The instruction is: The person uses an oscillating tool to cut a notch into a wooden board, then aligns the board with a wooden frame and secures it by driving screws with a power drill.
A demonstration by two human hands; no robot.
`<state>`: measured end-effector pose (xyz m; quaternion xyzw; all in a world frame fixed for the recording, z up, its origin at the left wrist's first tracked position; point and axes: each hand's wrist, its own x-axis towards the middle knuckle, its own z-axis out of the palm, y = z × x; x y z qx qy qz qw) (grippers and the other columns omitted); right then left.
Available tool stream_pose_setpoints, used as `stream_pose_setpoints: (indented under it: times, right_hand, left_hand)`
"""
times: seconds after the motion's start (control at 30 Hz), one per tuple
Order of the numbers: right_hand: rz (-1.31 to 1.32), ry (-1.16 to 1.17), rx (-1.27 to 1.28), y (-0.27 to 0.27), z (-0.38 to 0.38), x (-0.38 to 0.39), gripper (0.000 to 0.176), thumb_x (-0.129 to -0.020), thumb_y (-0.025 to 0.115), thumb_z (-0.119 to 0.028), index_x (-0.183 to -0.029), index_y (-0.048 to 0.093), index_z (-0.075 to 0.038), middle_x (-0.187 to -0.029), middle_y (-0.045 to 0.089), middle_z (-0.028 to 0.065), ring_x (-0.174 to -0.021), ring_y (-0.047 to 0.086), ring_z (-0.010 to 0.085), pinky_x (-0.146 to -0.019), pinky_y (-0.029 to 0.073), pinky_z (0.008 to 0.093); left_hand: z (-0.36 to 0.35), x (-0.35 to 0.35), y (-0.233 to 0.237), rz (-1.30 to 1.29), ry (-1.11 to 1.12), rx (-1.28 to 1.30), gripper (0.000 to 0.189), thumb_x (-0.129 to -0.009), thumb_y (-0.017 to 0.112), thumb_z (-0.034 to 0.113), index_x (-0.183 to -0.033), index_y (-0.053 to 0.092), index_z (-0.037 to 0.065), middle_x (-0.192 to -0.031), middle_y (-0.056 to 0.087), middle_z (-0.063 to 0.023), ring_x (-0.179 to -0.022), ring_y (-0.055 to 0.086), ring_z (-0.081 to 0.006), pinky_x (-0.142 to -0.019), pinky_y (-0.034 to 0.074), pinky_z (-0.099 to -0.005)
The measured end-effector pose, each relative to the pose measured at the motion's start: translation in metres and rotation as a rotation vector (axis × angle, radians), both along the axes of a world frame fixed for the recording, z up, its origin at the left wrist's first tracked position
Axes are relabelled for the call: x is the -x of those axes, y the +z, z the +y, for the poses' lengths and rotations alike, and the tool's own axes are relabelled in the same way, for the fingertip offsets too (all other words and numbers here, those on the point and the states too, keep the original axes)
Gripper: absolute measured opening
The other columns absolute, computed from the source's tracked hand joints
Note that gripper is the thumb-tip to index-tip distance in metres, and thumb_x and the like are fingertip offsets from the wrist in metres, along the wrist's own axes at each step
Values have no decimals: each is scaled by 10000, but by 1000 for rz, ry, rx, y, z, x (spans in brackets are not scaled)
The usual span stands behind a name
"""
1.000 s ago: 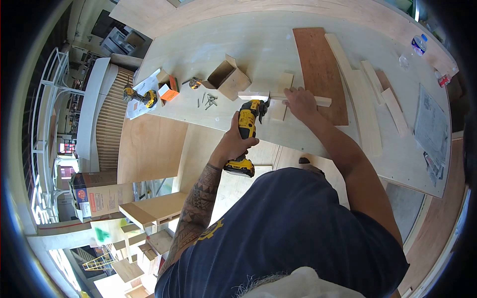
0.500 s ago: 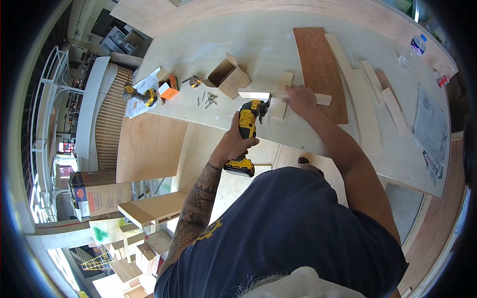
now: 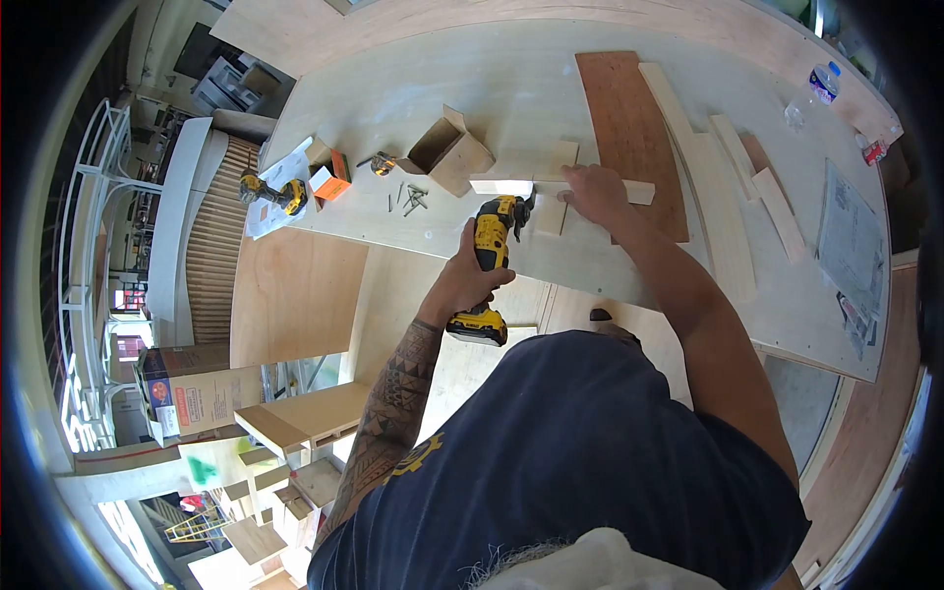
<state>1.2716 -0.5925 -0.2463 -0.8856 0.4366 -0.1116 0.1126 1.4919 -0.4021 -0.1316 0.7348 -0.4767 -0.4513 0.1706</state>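
Note:
My left hand point(image 3: 470, 280) is wrapped round the body of a yellow and black power tool point(image 3: 491, 246). The tool's blade end touches or nearly touches a thin pale wood strip point(image 3: 500, 187) lying crosswise on the table. My right hand point(image 3: 593, 194) presses on the same strip, to the right of the blade, its fingers closed on it. A short pale wood piece point(image 3: 552, 218) lies under the strip, at right angles to it. The brown board point(image 3: 639, 147) is beneath the strip's right end.
An open cardboard box point(image 3: 450, 152), screws point(image 3: 416, 199), an orange box point(image 3: 330, 177) and a yellow drill point(image 3: 275, 193) lie left on the table point(image 3: 393, 88). Long pale boards point(image 3: 723, 216), a plastic bottle point(image 3: 824, 84) and papers point(image 3: 851, 236) lie right.
The view has shifted very slightly. Both hands keep their places on the tool and the strip, with no clear movement between them.

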Motion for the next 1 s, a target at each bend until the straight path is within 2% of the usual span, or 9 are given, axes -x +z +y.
stream_pose_setpoints:
  times: [0.1, 0.43, 0.8, 1.0]
  right_hand:
    - [-3, 6, 0, 2, 0, 1, 381, -904, 763, -404, -1094, 658, -91, -974, 750, 126, -980, 728, 339, -796, 583, 493]
    - [-2, -23, -16, 4, 6, -2, 341, -914, 762, -376, -1063, 661, -86, -1035, 737, 107, -1025, 719, 327, -818, 582, 487]
    - [-42, -31, 68, -1, 11, -1, 328, -895, 779, -351, -1036, 646, -87, -1009, 725, 102, -981, 718, 321, -789, 581, 481]
    - [-37, -37, 80, -1, 12, -2, 328, -891, 782, -351, -1038, 642, -93, -998, 726, 92, -976, 719, 314, -776, 576, 479]
  left_hand:
    - [-2, -2, 0, -29, -19, -25, 1161, -825, 806, 224, -1649, 16, 18, -983, 726, -168, -683, 720, -218, -635, 602, -348]
    - [-3, -2, 0, -46, -24, -20, 1164, -828, 808, 244, -1644, 15, 3, -992, 728, -179, -683, 722, -220, -633, 603, -349]
    - [-5, 4, 8, -61, -10, -36, 1163, -814, 810, 243, -1644, 30, 4, -958, 725, -163, -657, 711, -211, -629, 594, -350]
    - [-4, 1, -3, -33, -3, -14, 1171, -810, 810, 238, -1645, 25, 3, -960, 724, -160, -655, 708, -212, -627, 594, -350]
